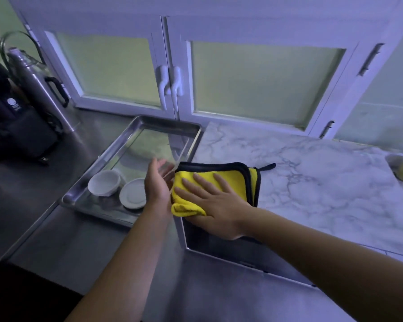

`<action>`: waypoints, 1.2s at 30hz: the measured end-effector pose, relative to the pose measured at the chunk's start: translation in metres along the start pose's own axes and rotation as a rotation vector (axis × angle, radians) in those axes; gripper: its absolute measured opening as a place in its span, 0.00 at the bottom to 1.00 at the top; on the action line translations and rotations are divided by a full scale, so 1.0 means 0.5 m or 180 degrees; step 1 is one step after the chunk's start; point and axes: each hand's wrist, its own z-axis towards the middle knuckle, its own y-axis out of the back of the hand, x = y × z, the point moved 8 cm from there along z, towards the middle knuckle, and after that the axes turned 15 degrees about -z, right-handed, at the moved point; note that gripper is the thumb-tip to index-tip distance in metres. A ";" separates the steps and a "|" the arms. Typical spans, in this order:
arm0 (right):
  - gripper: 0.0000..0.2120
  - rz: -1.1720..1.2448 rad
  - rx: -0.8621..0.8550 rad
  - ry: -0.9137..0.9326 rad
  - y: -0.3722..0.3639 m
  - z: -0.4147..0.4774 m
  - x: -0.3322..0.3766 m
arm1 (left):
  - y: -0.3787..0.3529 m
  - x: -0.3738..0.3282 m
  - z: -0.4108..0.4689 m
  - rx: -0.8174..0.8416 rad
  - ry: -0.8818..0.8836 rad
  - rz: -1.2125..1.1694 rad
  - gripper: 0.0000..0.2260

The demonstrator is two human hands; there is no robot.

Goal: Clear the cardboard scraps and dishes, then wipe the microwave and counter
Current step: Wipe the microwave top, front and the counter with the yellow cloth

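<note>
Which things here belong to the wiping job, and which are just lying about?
Job: yellow cloth under the right hand; left hand beside it; marbled surface; white bowl and saucer in the metal tray.
Lying about: steel flask; black bag.

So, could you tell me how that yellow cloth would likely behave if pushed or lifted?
Probably floppy: the yellow cloth is folded in layers and bunches at its near corner. It likely slides easily under the right hand, pressed flat on it, yet may ruck up. It looks light, so lifting would let it unfold and droop.
</note>
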 end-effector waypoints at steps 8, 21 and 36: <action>0.21 0.2816 0.0115 -0.0742 -0.022 -0.245 -0.037 | -0.103 -0.029 -0.086 0.1199 -0.1149 0.1725 0.03; 0.16 0.4046 -0.4278 -0.4236 0.053 -0.795 -0.310 | -0.248 0.150 -0.199 0.2721 -0.0885 0.3207 0.10; 0.34 0.0104 0.0268 -0.3266 -0.135 -0.504 -0.354 | -0.066 0.060 0.023 0.1312 0.0553 0.1822 0.25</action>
